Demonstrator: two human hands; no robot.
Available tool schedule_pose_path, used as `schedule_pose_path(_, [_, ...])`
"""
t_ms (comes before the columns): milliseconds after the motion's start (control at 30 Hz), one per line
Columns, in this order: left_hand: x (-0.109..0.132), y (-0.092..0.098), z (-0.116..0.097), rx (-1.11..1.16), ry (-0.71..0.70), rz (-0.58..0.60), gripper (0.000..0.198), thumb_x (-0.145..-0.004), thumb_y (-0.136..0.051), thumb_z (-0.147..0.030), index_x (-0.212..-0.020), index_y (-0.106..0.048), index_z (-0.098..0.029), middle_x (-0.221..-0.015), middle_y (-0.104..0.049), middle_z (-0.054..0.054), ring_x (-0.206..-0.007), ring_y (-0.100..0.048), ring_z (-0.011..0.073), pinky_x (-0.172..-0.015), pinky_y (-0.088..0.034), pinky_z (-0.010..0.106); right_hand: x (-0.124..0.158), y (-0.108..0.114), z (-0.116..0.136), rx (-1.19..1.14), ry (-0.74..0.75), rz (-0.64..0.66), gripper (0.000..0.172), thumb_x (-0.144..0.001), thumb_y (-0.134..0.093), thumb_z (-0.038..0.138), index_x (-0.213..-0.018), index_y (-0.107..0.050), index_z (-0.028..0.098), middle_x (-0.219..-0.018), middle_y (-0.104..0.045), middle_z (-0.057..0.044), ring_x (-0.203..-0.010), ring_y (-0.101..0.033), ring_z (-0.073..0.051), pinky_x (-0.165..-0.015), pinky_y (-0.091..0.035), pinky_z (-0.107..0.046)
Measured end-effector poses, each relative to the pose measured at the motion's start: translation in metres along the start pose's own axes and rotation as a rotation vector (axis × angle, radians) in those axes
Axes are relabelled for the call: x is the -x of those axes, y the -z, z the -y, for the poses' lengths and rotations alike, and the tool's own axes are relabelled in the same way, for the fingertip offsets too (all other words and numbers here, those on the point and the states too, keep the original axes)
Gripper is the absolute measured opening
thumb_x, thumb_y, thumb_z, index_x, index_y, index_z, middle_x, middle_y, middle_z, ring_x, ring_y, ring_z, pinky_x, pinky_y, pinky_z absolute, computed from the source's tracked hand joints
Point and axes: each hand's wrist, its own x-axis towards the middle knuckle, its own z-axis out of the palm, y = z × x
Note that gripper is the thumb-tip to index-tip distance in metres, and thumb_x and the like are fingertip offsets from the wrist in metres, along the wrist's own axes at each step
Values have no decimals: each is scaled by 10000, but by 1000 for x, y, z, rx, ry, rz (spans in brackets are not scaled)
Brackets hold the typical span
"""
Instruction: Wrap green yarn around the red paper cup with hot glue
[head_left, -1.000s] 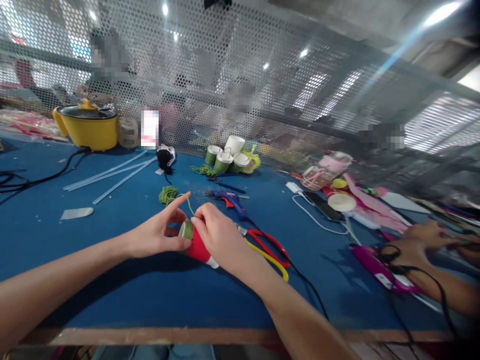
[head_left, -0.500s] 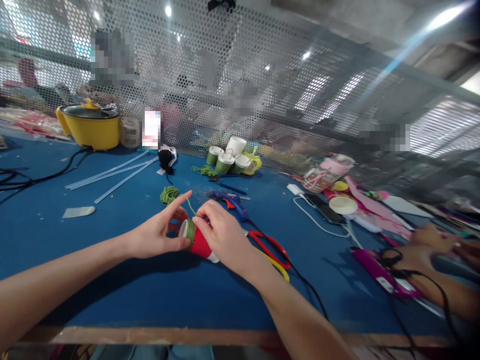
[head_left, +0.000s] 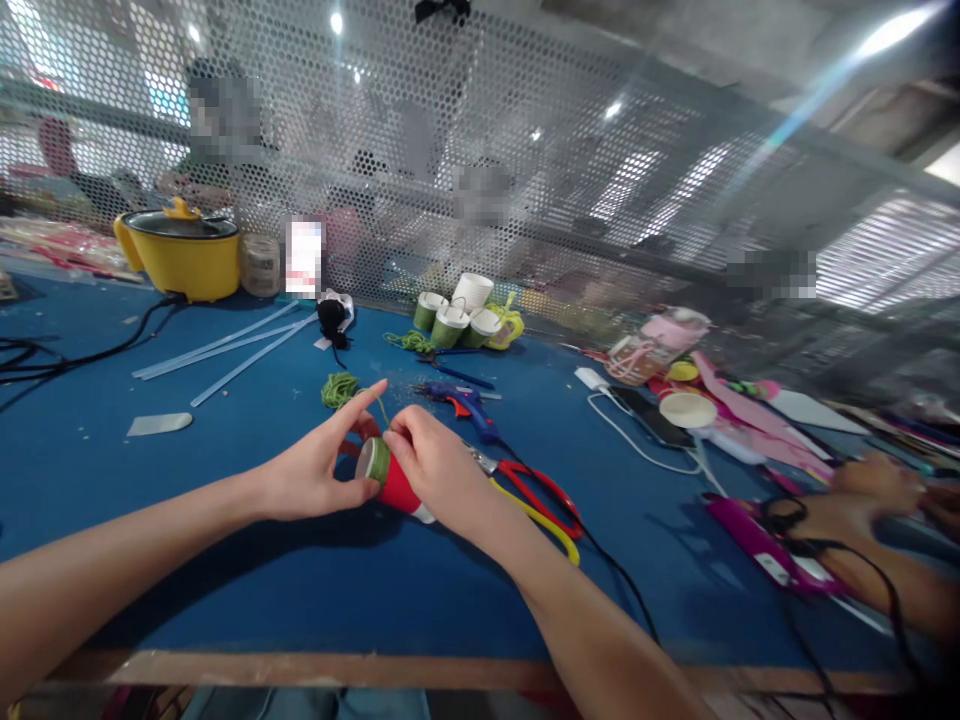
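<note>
From where I stand, the person's left hand [head_left: 322, 478] has a red cup [head_left: 399, 487] gripped between the thumb and the fingers curled behind it, with the index finger sticking up. The cup is tipped over on a slant between the two hands, low above the blue table [head_left: 300, 600], and I can't tell whether it touches. Green yarn [head_left: 380, 463] is wound around its white-rimmed end. The right hand [head_left: 450, 475] has its thumb and forefinger pinched together on a thin loose strand [head_left: 384, 410], which runs up to that raised left fingertip. A small heap of green yarn [head_left: 340, 390] lies just beyond the left hand, and past the right hand there's a blue glue gun [head_left: 471, 405]. Scissors with red and yellow handles [head_left: 546, 497] lie beside the right forearm, while further back a cluster of green-and-white cups [head_left: 450, 325] stands near the mesh screen [head_left: 420, 190]
</note>
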Motion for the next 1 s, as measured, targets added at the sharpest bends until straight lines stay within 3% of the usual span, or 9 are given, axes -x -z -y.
schedule_pose_path(300, [-2,-1,-5,138,179,-46,884,-650,-574,-192,-1421,-146,-262,-952,-458,35,-920,-470,199,-634,-427,264,2,-5,6,110,34,3,93,-878,-423,163,-796,-446,200,-771,-523,-26,-664,-521,-170,-603,-394,-286])
schedule_pose_path(667, [-3,-3,-1,166,204,-84,879,-632,-598,-144,-1415,-206,-216,-900,-478,31,-928,-457,209,-660,-406,278,2,-6,10,171,21,21,78,-862,-445,138,-814,-485,183,-794,-540,-35,-670,-539,-169,-601,-383,-281])
schedule_pose_path(800, [-3,-4,-2,232,222,-113,927,-612,-623,-137,-1424,-182,-209,-899,-467,27,-931,-457,204,-663,-408,272,1,-3,10,83,-4,18,115,-866,-439,158,-759,-459,194,-766,-521,-17,-658,-501,-155,-611,-382,-283])
schedule_pose_path(1000, [-2,-5,-1,258,147,-55,979,-621,-643,-173,-1432,-101,-258,-981,-448,51,-976,-446,218,-659,-418,276,-15,10,11,-149,-10,-33,132,-809,-483,149,-683,-465,186,-719,-515,6,-672,-484,-126,-644,-383,-261])
